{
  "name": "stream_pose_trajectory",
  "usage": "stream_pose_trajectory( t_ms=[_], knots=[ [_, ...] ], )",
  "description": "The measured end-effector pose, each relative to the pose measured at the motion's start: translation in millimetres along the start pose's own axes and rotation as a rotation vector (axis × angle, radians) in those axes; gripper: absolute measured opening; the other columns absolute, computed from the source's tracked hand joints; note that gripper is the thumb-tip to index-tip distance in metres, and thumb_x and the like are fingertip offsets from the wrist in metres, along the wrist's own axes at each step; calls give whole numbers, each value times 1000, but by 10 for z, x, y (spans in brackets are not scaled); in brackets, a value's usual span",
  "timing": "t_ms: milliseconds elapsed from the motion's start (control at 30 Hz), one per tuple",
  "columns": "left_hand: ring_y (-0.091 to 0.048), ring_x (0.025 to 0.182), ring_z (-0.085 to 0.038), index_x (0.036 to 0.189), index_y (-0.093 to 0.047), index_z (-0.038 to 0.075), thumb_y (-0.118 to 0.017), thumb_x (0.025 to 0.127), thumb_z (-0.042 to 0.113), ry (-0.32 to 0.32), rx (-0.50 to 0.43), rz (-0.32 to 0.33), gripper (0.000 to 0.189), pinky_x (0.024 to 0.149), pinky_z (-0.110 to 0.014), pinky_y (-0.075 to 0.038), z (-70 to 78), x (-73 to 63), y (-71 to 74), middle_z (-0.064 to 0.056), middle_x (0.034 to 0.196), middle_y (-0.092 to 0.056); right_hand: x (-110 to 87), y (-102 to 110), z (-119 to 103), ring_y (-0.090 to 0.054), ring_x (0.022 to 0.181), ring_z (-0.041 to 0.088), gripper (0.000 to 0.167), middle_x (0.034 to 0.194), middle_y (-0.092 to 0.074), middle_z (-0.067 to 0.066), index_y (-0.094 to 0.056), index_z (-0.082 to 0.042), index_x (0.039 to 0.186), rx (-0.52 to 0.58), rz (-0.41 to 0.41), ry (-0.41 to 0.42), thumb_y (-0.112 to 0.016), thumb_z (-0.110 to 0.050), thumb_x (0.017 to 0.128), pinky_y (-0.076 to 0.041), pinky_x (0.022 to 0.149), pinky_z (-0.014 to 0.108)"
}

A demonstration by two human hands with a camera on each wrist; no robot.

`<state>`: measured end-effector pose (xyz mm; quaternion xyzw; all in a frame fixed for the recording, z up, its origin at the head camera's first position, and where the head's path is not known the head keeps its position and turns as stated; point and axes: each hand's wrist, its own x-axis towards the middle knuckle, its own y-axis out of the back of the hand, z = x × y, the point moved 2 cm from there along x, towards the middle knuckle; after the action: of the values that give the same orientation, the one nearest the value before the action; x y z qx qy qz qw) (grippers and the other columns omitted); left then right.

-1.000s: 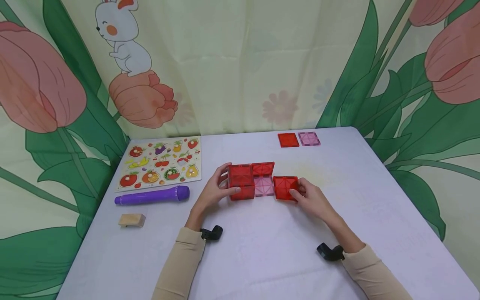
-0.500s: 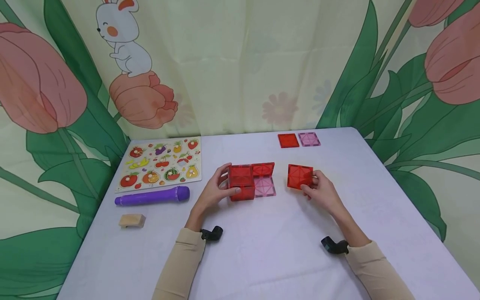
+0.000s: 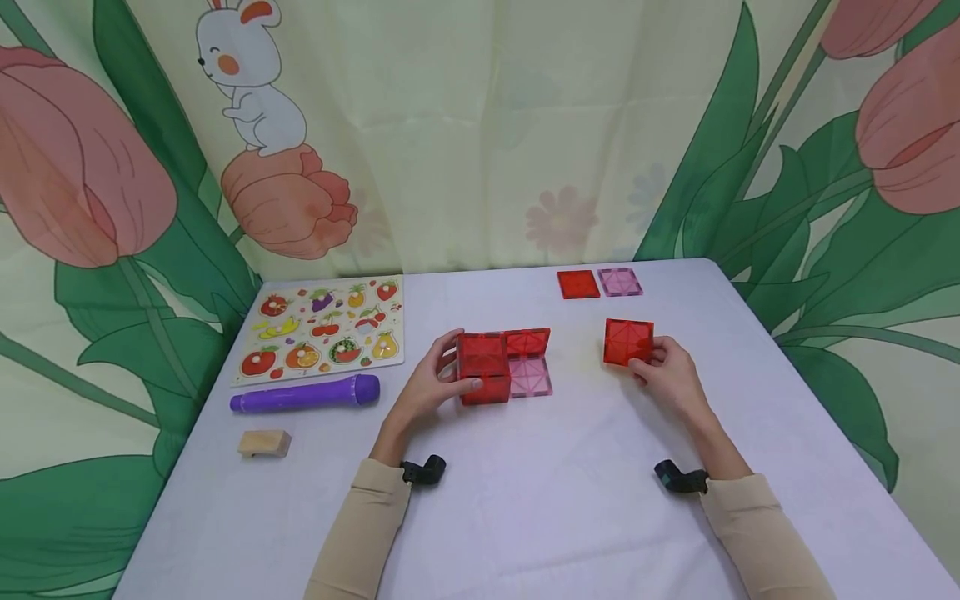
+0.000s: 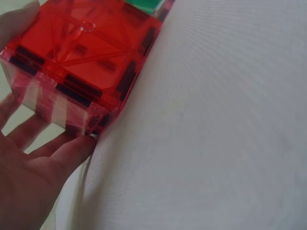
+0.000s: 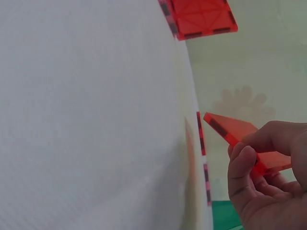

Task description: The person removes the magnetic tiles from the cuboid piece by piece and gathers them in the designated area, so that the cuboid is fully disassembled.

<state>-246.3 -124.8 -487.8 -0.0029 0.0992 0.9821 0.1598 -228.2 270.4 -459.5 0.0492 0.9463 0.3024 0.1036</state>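
Observation:
My left hand holds the left side of a box of red translucent magnetic tiles, thumb in front and other fingers round its side and back. In the left wrist view, several fingers lie against the box's pink side, under a red face. A pink magnetic tile lies flat to the box's right, with a red tile standing along its back edge. Farther right, my right hand pinches a loose red magnetic tile by its edge, raised above the table.
Another red tile and a pink tile lie at the back edge of the table. At left are a fruit puzzle board, a purple microphone-shaped stick and a small wooden block.
My right hand has carried the red tile away from the pink tile's right edge, rightward and slightly back. My left hand and the box have stayed in place.

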Motion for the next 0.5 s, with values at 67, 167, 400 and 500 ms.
stream_pose_trajectory(
  t_ms=[67,167,400,500],
  knots=[
    [-37,149,-30,151,-32,41,-84,81,34,-1,1,-2,88,115,-48,-42,-7,0,-4,-2,160,-35,45,39,39,-55,116,36,61,136,-52,28,-35,4,146,9,25,-18,-60,-25,98,-54,70,10],
    [-37,149,-30,152,-33,41,-84,80,33,-6,-3,-3,88,115,-48,-42,-17,2,-6,-3,160,-34,116,91,95,-56,114,33,64,138,-51,27,-34,3,148,30,57,-48,-59,-29,99,-53,69,9],
    [-38,148,-28,150,-34,43,-84,80,35,-5,4,3,87,115,-46,-42,-22,12,-7,-1,159,-36,315,177,209,-61,99,26,66,139,-52,25,-31,2,152,79,117,-121,-53,-33,101,-54,68,10],
    [-38,148,-27,149,-35,44,-84,80,35,-6,9,9,86,115,-45,-43,-19,17,-5,0,158,-36,414,207,231,-62,91,19,64,136,-53,24,-31,2,152,100,144,-157,-52,-32,101,-55,67,10]
  ],
)
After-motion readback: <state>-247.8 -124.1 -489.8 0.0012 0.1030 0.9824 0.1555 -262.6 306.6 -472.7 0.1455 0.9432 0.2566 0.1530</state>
